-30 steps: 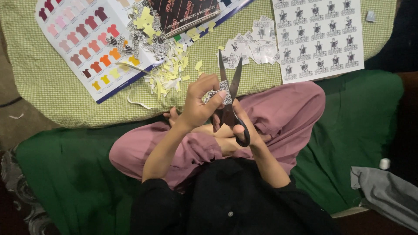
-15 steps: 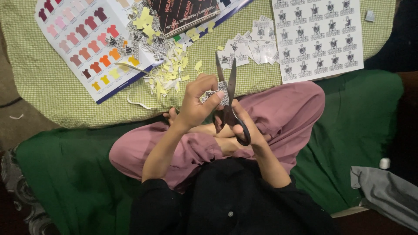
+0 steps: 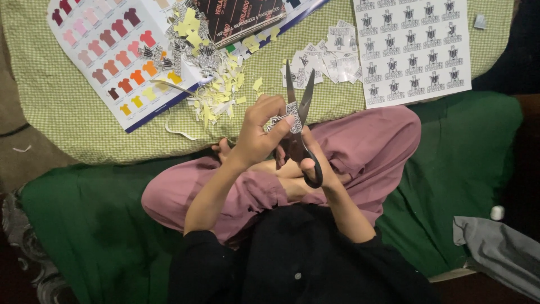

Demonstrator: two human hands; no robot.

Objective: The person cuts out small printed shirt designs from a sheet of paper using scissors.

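My left hand (image 3: 260,130) pinches a small printed paper cutout (image 3: 291,112) between thumb and fingertips. My right hand (image 3: 312,155) grips black-handled scissors (image 3: 297,110), whose steel blades point away from me and are slightly parted around the cutout's edge. Both hands hover above my crossed legs in pink trousers (image 3: 360,146). Just beyond the blade tips lies a pile of cut logo pieces (image 3: 326,56) on a green checked cloth (image 3: 73,112).
A white sheet of printed logos (image 3: 413,48) lies at the upper right. A chart of coloured shirt shapes (image 3: 109,50) lies at the upper left beside a dark booklet (image 3: 242,17) and yellow paper scraps (image 3: 216,93). Green fabric (image 3: 84,225) covers the seat; grey cloth (image 3: 498,253) is at lower right.
The scissor blades went from wide apart to nearly together, and now stand slightly parted on the cutout. My hands stayed in the same place.
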